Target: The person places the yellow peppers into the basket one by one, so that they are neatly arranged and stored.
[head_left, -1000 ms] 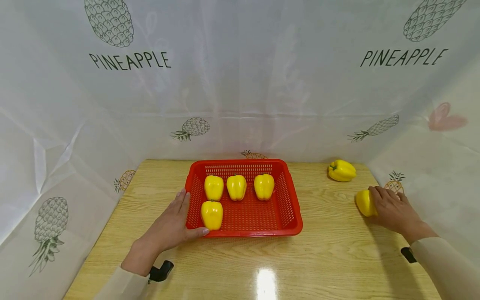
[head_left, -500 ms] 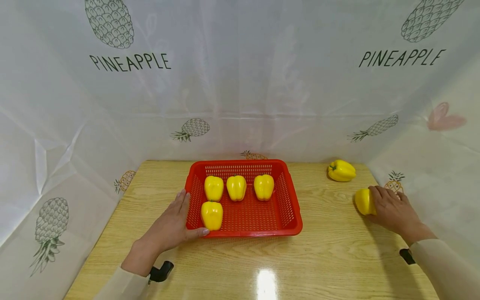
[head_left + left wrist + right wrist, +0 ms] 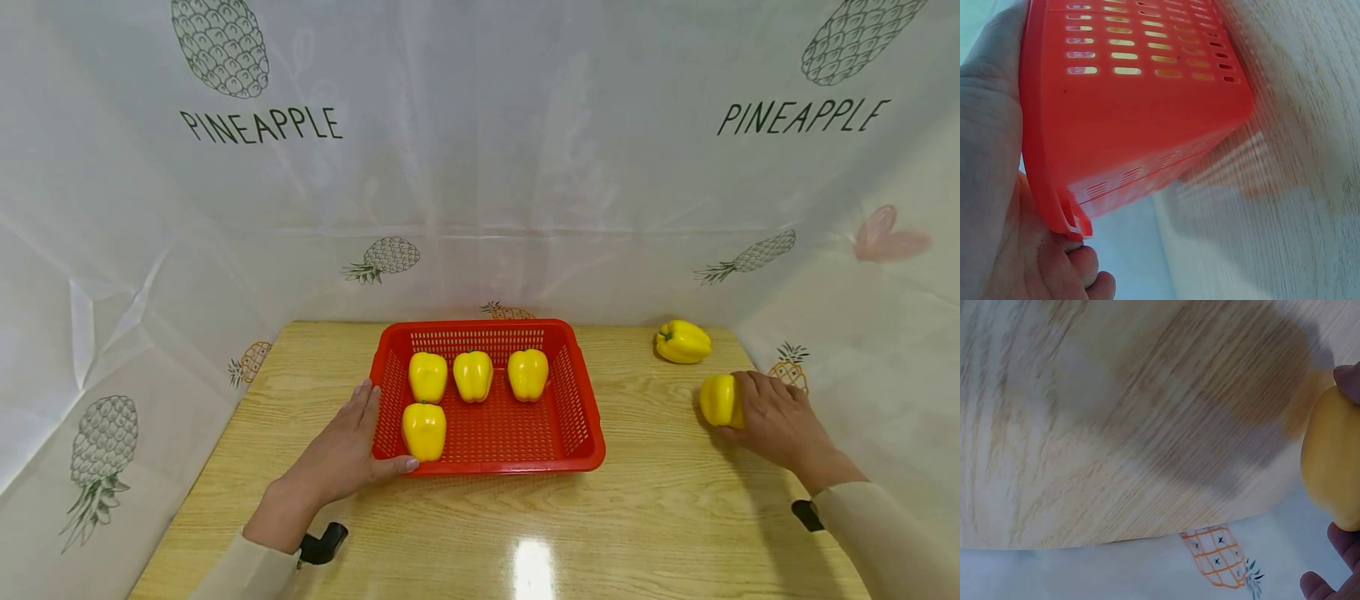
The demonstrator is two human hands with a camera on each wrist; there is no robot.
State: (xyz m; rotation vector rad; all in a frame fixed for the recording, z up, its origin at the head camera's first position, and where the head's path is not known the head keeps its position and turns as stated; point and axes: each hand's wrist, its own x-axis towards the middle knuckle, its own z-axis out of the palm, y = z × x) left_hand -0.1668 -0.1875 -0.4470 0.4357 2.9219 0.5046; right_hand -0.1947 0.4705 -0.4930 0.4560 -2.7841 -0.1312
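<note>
A red plastic basket [image 3: 577,392] stands mid-table with several yellow bell peppers in it; the nearest one [image 3: 423,430] lies at its front left corner. My left hand [image 3: 341,454] rests flat against the basket's left front corner, thumb along the front rim; the left wrist view shows the basket wall [image 3: 1141,119] against the palm. My right hand [image 3: 776,421] grips a yellow pepper [image 3: 718,401] at the table's right side, slightly raised; in the right wrist view the pepper [image 3: 1333,462] sits between the fingertips. Another pepper [image 3: 683,341] lies loose at the back right.
The wooden table [image 3: 487,533] is enclosed by white sheeting printed with pineapples on three sides. Bare wood lies in front of the basket and between the basket and my right hand.
My right hand has drawn its pepper a little left and up off the table. The left hand and basket stay put.
</note>
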